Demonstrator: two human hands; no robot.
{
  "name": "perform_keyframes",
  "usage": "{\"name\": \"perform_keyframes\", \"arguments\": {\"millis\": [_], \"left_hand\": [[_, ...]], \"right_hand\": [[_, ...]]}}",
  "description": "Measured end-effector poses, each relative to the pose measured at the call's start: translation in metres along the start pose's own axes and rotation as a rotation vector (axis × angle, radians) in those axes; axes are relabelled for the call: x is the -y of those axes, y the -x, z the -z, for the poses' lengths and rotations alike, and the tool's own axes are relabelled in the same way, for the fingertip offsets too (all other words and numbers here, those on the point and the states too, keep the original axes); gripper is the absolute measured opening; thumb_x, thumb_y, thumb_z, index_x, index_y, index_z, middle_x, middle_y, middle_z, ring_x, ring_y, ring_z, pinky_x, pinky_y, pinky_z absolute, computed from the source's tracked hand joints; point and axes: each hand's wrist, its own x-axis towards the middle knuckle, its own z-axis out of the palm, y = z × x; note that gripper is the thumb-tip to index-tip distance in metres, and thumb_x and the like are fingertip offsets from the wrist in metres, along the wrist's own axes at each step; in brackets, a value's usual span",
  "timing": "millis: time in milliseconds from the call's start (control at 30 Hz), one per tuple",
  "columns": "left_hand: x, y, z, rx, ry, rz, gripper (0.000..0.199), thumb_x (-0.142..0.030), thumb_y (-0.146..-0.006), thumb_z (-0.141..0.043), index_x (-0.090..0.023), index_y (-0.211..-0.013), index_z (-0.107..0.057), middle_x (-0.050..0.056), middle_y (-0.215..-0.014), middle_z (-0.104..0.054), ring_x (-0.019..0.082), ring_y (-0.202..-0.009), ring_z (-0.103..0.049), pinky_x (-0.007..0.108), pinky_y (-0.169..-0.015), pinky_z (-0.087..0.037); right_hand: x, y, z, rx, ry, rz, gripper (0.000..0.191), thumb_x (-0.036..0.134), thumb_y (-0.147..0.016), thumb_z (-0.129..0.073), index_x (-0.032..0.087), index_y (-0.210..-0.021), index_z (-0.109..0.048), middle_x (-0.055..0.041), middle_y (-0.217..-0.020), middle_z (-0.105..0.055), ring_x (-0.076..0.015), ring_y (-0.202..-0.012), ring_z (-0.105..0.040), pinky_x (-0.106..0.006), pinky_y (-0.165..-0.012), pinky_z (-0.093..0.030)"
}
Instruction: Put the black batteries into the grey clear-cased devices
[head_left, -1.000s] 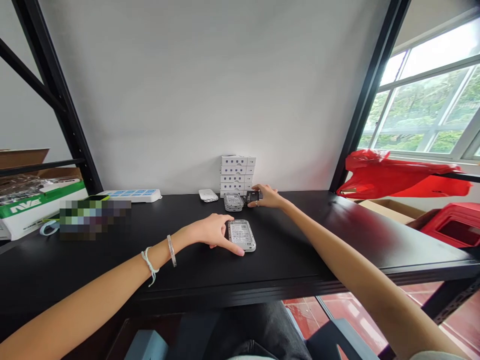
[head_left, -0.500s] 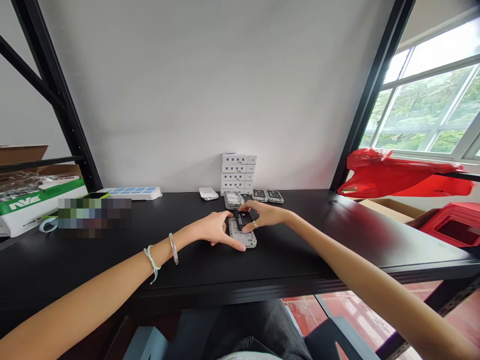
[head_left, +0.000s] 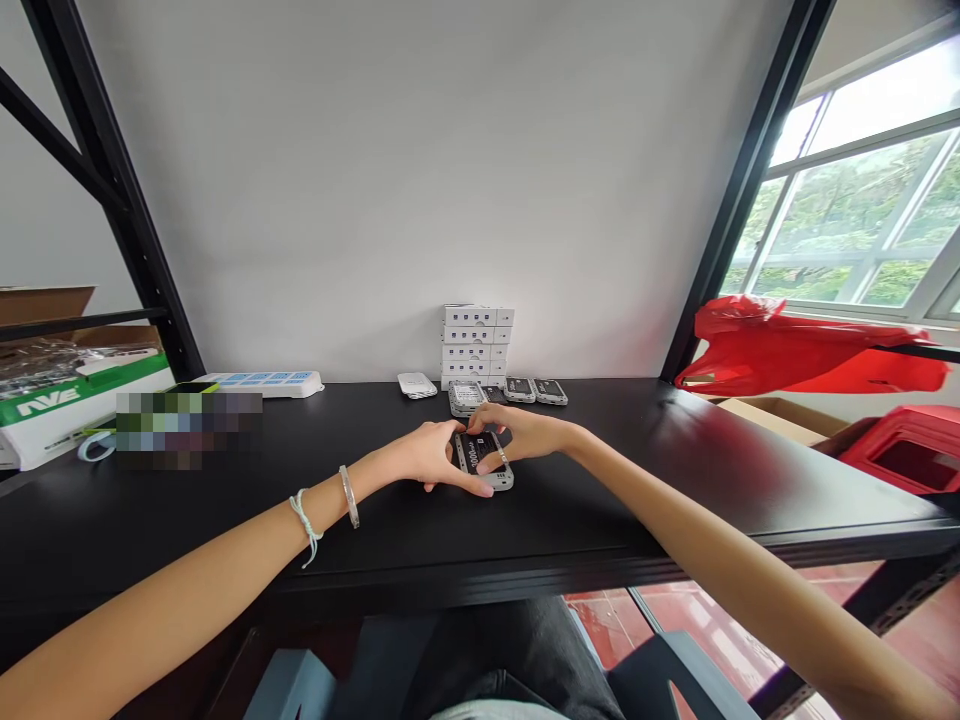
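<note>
As the power strip (head_left: 266,384) lies off to your left against the wall, your left hand (head_left: 427,455) wraps narrowly around the left edge of a grey device (head_left: 499,482) lying flat on the black desk (head_left: 600,490). Your right hand (head_left: 529,432) pinches a black battery (head_left: 478,450), pressing it onto the device's back. Behind them, another device (head_left: 466,398) sits just in front of a stack of white boxes (head_left: 474,345), two dark units (head_left: 534,390) lie just to its right, and a red bag (head_left: 802,350) hangs further right.
</note>
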Motion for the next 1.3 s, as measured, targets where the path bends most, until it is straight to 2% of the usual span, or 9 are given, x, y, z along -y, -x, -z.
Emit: {"name": "perform_keyframes", "arguments": {"millis": [133,233,433,700,833,967,1133,1300], "left_hand": [[0.000,0.000,0.000,0.003,0.023,-0.014,0.098,-0.067,-0.052,-0.073,-0.017,-0.131,-0.043,-0.007,-0.055,-0.057,0.014,-0.042,-0.054,0.024,-0.048,-0.041],[0.001,-0.001,-0.001,0.010,0.009,-0.015,0.101,-0.067,-0.054,-0.072,-0.015,-0.134,-0.039,-0.007,-0.054,-0.056,0.014,-0.042,-0.054,0.025,-0.050,-0.043],[0.005,-0.003,0.000,0.026,0.000,-0.039,0.097,-0.064,-0.057,-0.071,-0.016,-0.135,-0.039,-0.008,-0.054,-0.058,0.015,-0.044,-0.056,0.026,-0.053,-0.045],[0.006,-0.002,-0.002,0.011,0.001,-0.052,0.098,-0.064,-0.058,-0.071,-0.012,-0.135,-0.038,-0.007,-0.057,-0.058,0.014,-0.041,-0.054,0.026,-0.051,-0.045],[0.006,-0.003,-0.002,-0.003,0.025,-0.054,0.103,-0.064,-0.060,-0.069,-0.012,-0.140,-0.032,-0.008,-0.056,-0.057,0.013,-0.041,-0.054,0.025,-0.052,-0.044],[0.007,-0.003,-0.002,-0.031,0.045,-0.032,0.112,-0.068,-0.061,-0.067,-0.011,-0.146,-0.021,-0.009,-0.052,-0.055,0.013,-0.041,-0.054,0.025,-0.055,-0.044],[0.006,-0.003,-0.003,-0.028,0.025,-0.034,0.106,-0.071,-0.059,-0.065,-0.013,-0.142,-0.033,-0.010,-0.049,-0.053,0.013,-0.040,-0.053,0.024,-0.055,-0.042],[0.007,-0.003,-0.003,-0.029,0.016,-0.044,0.100,-0.073,-0.060,-0.064,-0.015,-0.138,-0.039,-0.010,-0.047,-0.052,0.013,-0.039,-0.053,0.024,-0.056,-0.043]], "right_hand": [[0.003,0.007,0.006,0.148,0.039,-0.020,0.087,0.060,-0.054,-0.077,0.024,-0.128,-0.050,-0.0060,-0.134,-0.046,-0.0278,-0.118,-0.047,-0.035,-0.097,-0.040],[0.008,0.010,0.006,0.177,0.080,-0.042,0.104,0.062,-0.050,-0.078,0.020,-0.137,-0.042,-0.0100,-0.140,-0.041,-0.0306,-0.126,-0.041,-0.037,-0.104,-0.035],[0.015,0.008,0.003,0.107,0.132,-0.021,0.093,0.062,-0.050,-0.078,0.018,-0.128,-0.053,-0.0114,-0.135,-0.047,-0.0317,-0.121,-0.046,-0.038,-0.102,-0.037],[0.010,0.006,0.001,0.095,0.103,0.002,0.086,0.057,-0.049,-0.079,0.019,-0.123,-0.057,-0.0089,-0.131,-0.049,-0.0303,-0.118,-0.049,-0.035,-0.099,-0.040],[0.009,0.010,0.006,0.084,0.072,0.006,0.092,0.055,-0.047,-0.081,0.020,-0.129,-0.053,-0.0084,-0.130,-0.052,-0.0307,-0.118,-0.050,-0.036,-0.098,-0.041],[-0.009,0.020,0.022,0.064,0.020,-0.069,0.098,0.048,-0.047,-0.083,0.020,-0.134,-0.046,-0.0089,-0.131,-0.053,-0.0294,-0.117,-0.051,-0.037,-0.098,-0.042],[-0.052,0.023,0.034,-0.066,0.001,-0.210,0.088,0.043,-0.053,-0.081,0.024,-0.132,-0.047,-0.0094,-0.135,-0.049,-0.0303,-0.121,-0.048,-0.042,-0.100,-0.040],[-0.072,0.015,0.030,-0.077,-0.045,-0.184,0.081,0.041,-0.054,-0.080,0.026,-0.129,-0.052,-0.0076,-0.132,-0.052,-0.0301,-0.123,-0.047,-0.043,-0.102,-0.038]]}}
